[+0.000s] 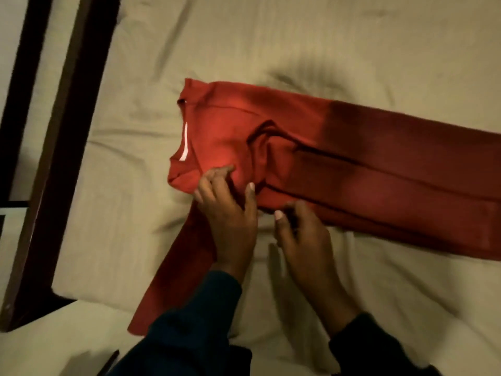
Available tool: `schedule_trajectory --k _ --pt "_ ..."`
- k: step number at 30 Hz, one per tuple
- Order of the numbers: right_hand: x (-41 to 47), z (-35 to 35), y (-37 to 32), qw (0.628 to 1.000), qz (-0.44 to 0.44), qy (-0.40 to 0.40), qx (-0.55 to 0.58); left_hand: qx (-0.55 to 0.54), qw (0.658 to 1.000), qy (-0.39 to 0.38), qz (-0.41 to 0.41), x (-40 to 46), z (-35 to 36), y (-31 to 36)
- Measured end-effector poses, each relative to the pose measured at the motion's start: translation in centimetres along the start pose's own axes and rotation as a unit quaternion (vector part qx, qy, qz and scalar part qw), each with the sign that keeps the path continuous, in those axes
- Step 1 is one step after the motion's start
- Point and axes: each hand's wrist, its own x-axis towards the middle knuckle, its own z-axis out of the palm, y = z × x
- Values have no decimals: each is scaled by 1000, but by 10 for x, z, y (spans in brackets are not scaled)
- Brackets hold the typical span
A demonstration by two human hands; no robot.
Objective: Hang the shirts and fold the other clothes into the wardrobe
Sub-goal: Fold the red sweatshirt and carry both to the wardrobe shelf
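Note:
A red long-sleeved shirt (339,164) lies flat on the beige bed sheet (271,36). Its collar, with a white label, points left, and its body runs off to the right edge. One sleeve (173,272) trails down and to the left toward me. My left hand (227,213) rests on the shoulder where that sleeve begins, fingers bent onto the cloth and thumb spread. My right hand (301,234) sits just to its right. Its thumb and curled fingers pinch the shirt's near edge.
A dark wooden bed frame (54,158) runs along the left side of the mattress. A thin dark object (108,362) lies at the bottom left. Rumpled beige sheet surrounds the shirt on all sides.

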Motion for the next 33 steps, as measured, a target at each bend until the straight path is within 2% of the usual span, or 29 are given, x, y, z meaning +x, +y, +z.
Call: schedule_trajectory --k 5,9,12,16,19,22,23,24,25,26,27,28,29,30,31,32,33 --pt "-49 70 -23 966 225 -93 92 -21 997 -44 -57 -16 -57 -71" --pt "-85 88 -31 901 299 -195 246 -56 982 -136 -120 -14 -94 -113" --pt "-105 102 -40 891 297 -235 250 -77 968 -202 -123 -7 -112 -133" --pt "-101 114 -56 868 291 -270 296 -146 929 -309 -142 15 -117 -137" --pt "-88 113 -67 861 265 -280 332 -174 905 -358 -152 30 -112 -133" --pt "-71 102 -78 858 238 -285 355 -233 857 -422 -185 45 -120 -137" --pt "-65 97 -83 855 224 -290 366 -260 836 -450 -178 51 -125 -132" --pt "-59 92 -90 847 213 -290 391 -252 833 -468 -152 57 -124 -125" --pt "-52 86 -94 833 207 -278 432 -236 829 -497 -100 61 -124 -117" --pt "-42 76 -100 811 201 -257 485 -167 843 -510 -26 62 -118 -105" --pt "-31 64 -106 785 190 -233 542 -86 857 -507 46 62 -114 -95" --pt "-17 49 -108 750 151 -213 607 -52 876 -472 77 64 -107 -91" --pt "0 34 -108 716 108 -179 665 -76 891 -443 56 68 -105 -88" --pt "14 20 -103 710 91 -108 690 -108 900 -422 25 71 -104 -85" --pt "27 5 -93 706 101 -29 700 -128 914 -383 40 77 -100 -80" --pt "37 -7 -78 686 122 26 717 -93 929 -348 87 82 -91 -80" --pt "44 -19 -65 651 140 55 744 -69 934 -331 116 88 -81 -70"
